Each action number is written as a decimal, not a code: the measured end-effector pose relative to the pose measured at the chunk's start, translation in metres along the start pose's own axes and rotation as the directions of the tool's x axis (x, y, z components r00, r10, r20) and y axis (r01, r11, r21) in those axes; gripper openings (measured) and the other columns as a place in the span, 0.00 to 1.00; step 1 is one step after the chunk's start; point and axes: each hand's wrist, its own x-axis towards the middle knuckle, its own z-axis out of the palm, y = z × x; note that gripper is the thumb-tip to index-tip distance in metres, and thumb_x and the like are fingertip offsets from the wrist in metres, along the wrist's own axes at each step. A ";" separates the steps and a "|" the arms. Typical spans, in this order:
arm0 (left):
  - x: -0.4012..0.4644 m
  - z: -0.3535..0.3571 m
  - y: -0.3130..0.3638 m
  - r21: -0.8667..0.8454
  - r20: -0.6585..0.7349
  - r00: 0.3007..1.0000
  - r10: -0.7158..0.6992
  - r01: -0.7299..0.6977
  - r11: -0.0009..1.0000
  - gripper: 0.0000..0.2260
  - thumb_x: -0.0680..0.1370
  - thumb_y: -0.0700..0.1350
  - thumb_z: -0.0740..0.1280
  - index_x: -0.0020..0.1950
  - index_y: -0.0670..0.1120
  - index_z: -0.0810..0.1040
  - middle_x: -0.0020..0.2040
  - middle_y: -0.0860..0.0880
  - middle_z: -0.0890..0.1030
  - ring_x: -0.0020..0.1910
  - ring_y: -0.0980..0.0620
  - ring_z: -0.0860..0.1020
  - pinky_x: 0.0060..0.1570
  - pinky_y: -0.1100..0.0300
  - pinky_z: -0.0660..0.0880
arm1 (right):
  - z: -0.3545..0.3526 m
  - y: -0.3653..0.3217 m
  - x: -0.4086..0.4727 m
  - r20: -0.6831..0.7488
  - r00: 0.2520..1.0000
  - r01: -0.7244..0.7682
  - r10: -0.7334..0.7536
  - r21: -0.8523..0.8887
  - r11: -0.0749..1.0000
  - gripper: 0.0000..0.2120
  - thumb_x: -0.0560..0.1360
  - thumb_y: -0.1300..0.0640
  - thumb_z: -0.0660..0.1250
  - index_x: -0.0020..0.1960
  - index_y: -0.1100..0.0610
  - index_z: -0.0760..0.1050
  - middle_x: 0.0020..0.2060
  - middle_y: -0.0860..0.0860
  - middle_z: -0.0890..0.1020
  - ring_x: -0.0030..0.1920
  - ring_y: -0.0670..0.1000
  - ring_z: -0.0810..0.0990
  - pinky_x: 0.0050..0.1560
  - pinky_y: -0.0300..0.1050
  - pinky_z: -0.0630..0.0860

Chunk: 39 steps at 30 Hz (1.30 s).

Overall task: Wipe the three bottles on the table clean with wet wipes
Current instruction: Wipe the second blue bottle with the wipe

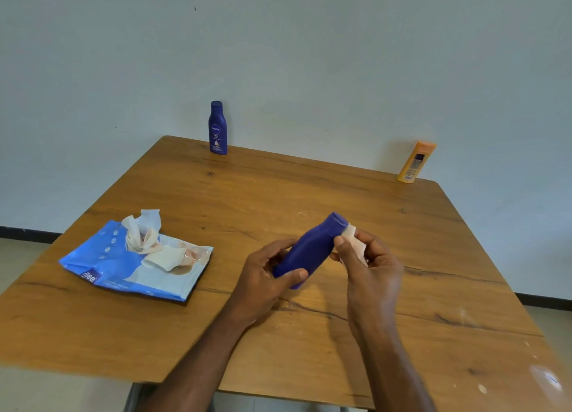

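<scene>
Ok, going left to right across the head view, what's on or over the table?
Wet wipes pack → upright dark blue bottle at the far edge → left hand → blue bottle it holds → right hand pinching a wipe → orange bottle at the far right corner.

- Three bottles in all: two dark blue and one orange.
- One dark blue bottle (309, 250) is off the table, held tilted between the two hands.
- One dark blue labelled bottle (218, 127) stands upright at the table's far edge.
- One orange bottle (416, 162) stands at the far right corner, well apart from the other two.
- Two hands: the left hand (266, 275) and the right hand (368, 263).
- One wet wipe (353, 241) in the right hand, against the held bottle.
- One blue wipes pack (136, 263), with one wipe (142, 229) sticking up from its opening.
- One wooden table (278, 182).
</scene>
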 end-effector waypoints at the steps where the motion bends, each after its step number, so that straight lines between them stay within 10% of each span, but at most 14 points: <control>1: -0.001 0.001 0.001 0.004 0.021 1.000 0.002 -0.002 1.000 0.21 0.74 0.45 0.76 0.67 0.51 0.79 0.57 0.50 0.84 0.55 0.48 0.82 0.52 0.57 0.81 | 0.000 -0.002 0.000 0.018 1.000 0.018 -0.017 -0.022 1.000 0.07 0.74 0.63 0.74 0.52 0.57 0.83 0.44 0.56 0.85 0.44 0.56 0.83 0.46 0.50 0.83; 9: -0.002 0.000 0.004 0.009 -0.021 0.999 -0.038 0.038 0.999 0.19 0.75 0.48 0.73 0.65 0.50 0.75 0.55 0.52 0.83 0.53 0.50 0.82 0.49 0.57 0.80 | -0.010 -0.019 0.011 -0.019 0.998 -0.057 0.059 0.063 0.996 0.07 0.76 0.60 0.71 0.52 0.57 0.84 0.45 0.50 0.85 0.48 0.50 0.81 0.54 0.55 0.79; 14: -0.003 0.001 0.000 0.110 0.019 1.000 0.021 -0.023 0.994 0.18 0.74 0.47 0.73 0.63 0.52 0.75 0.53 0.54 0.81 0.50 0.50 0.80 0.46 0.59 0.78 | -0.003 -0.030 0.020 0.076 0.986 0.165 -0.151 -0.227 0.960 0.09 0.76 0.62 0.73 0.51 0.49 0.84 0.46 0.43 0.86 0.48 0.41 0.83 0.47 0.37 0.79; 24: -0.006 0.006 0.001 0.171 0.062 0.994 0.088 -0.098 0.980 0.18 0.78 0.49 0.73 0.67 0.51 0.75 0.55 0.54 0.82 0.51 0.48 0.81 0.48 0.53 0.80 | 0.004 -0.015 0.013 0.276 0.934 0.329 -0.229 -0.408 0.851 0.09 0.74 0.65 0.74 0.50 0.53 0.86 0.48 0.44 0.84 0.52 0.44 0.83 0.48 0.36 0.79; 29: -0.005 0.007 -0.001 0.201 0.066 0.994 0.087 -0.098 0.975 0.18 0.79 0.45 0.72 0.68 0.53 0.76 0.56 0.53 0.82 0.53 0.46 0.81 0.50 0.51 0.80 | 0.003 -0.019 0.018 0.389 0.839 0.543 -0.380 -0.551 0.633 0.06 0.75 0.63 0.74 0.51 0.55 0.85 0.46 0.44 0.82 0.46 0.40 0.81 0.45 0.28 0.74; 39: -0.004 0.006 -0.001 0.182 0.109 0.989 0.096 -0.115 0.976 0.18 0.80 0.44 0.72 0.68 0.53 0.75 0.57 0.55 0.81 0.52 0.47 0.80 0.49 0.61 0.78 | -0.006 -0.030 0.039 0.585 0.793 0.574 -0.172 -0.621 0.534 0.11 0.80 0.53 0.66 0.59 0.54 0.83 0.52 0.46 0.85 0.52 0.40 0.81 0.52 0.27 0.73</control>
